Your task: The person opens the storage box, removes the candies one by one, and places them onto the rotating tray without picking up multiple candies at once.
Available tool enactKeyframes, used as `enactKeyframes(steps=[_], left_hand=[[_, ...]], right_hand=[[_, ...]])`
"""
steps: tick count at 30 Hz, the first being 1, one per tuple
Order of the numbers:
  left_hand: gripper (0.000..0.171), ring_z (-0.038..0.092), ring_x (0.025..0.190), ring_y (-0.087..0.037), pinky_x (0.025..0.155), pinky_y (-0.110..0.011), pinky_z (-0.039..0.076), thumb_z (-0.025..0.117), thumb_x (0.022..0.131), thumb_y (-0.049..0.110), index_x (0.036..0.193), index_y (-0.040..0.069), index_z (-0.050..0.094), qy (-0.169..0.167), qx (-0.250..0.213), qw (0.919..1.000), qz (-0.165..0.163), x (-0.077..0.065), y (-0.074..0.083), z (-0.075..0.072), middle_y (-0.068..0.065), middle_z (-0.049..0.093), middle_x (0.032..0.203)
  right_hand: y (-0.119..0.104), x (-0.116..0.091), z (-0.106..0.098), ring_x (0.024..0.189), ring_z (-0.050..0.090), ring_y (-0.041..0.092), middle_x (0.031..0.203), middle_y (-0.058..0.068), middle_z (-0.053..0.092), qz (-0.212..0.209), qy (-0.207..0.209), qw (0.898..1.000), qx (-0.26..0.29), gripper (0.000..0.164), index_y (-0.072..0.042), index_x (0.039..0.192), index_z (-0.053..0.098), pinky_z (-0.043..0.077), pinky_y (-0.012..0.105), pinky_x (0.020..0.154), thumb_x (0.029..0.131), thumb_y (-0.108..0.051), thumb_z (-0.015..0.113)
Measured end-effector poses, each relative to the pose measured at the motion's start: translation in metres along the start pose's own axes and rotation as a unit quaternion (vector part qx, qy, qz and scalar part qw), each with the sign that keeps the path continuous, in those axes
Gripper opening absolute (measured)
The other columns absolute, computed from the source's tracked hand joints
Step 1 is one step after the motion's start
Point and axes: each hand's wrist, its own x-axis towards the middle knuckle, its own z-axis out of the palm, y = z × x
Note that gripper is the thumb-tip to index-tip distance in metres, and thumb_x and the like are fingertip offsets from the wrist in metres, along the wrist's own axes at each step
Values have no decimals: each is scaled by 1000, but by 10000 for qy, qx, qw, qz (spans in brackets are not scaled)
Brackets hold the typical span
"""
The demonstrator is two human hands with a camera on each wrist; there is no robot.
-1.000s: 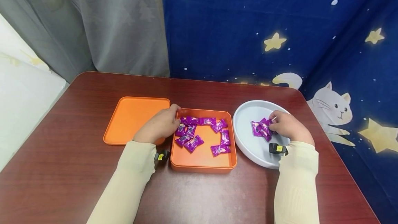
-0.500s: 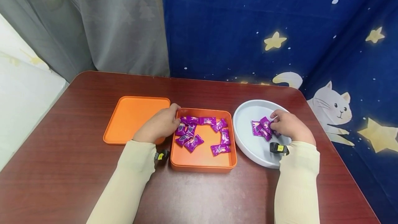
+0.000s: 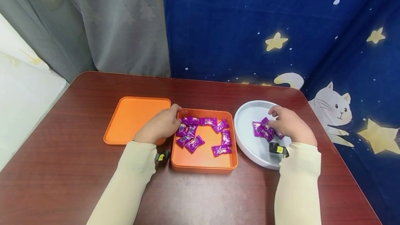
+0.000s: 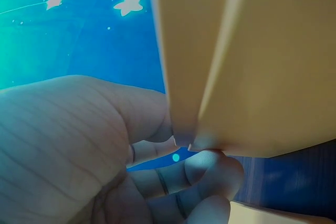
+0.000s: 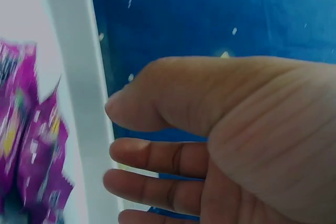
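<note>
An orange box [image 3: 206, 159] holds several purple-wrapped candies [image 3: 195, 144] along its left, back and right sides. My left hand [image 3: 160, 124] grips the box's left wall; in the left wrist view, thumb and fingertips pinch the edge of the box [image 4: 262, 51]. Over the round white tray [image 3: 253, 152], my right hand [image 3: 289, 124] is beside a small pile of purple candies [image 3: 264, 129]. Its thumb and fingers are apart in the right wrist view, nothing between them, with candies [image 5: 39, 145] to their left. Part of the pile is hidden behind the right hand.
Left of the box lies a flat orange lid [image 3: 134, 117], partly under my left hand and wrist. Everything stands on a dark red-brown table [image 3: 200, 200]. Grey and blue curtains [image 3: 218, 27] hang behind its far edge.
My right hand's fingers have spread and lifted slightly from the candies, which have shifted a little in the tray. The left hand and the box have stayed still.
</note>
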Motion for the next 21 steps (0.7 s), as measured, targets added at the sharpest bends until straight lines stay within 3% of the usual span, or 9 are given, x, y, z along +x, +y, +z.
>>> enactKeyframes(steps=[3, 6, 10, 17, 21], left_hand=[[47, 57, 94, -23, 94, -48, 48, 53, 93, 23, 134, 9, 36, -8, -14, 10000, 6, 0, 0, -1, -11, 61, 104], [47, 57, 96, -23, 94, -49, 48, 53, 93, 23, 134, 9, 36, -14, -10, 10000, 7, 0, 0, -1, -11, 60, 107], [47, 56, 96, -23, 94, -48, 48, 53, 93, 23, 134, 9, 36, -12, 10, 10000, -8, 0, 1, -1, -11, 60, 107], [47, 56, 90, -22, 93, -47, 49, 53, 93, 23, 134, 8, 36, -21, 11, 10000, -12, -1, 1, -1, -9, 60, 98], [47, 56, 92, -22, 93, -47, 49, 53, 93, 23, 134, 9, 36, 9, 10, 10000, -20, -1, 1, -1, -9, 60, 102]], right_hand=[[-16, -1, 0, 88, 58, 31, 118, 25, 56, -214, 45, 9998, -41, 43, -4, 123, 51, 56, 39, 55, 84, -20, 63], [-34, -1, 1, 91, 58, 31, 116, 23, 59, -480, 142, 9985, -220, 41, -4, 121, 54, 57, 43, 63, 83, -18, 63], [-59, 0, 4, 100, 57, 32, 116, 19, 61, -804, 299, 9956, -384, 42, -6, 119, 55, 52, 53, 85, 79, -16, 65], [-97, 2, 17, 94, 56, 26, 111, 13, 62, -1256, 146, 9909, -461, 37, -10, 117, 56, 56, 44, 76, 81, -15, 65], [-113, 4, 24, 87, 56, 24, 102, 12, 64, -1705, 239, 9830, -631, 31, -8, 110, 58, 54, 44, 81, 80, -13, 67]])
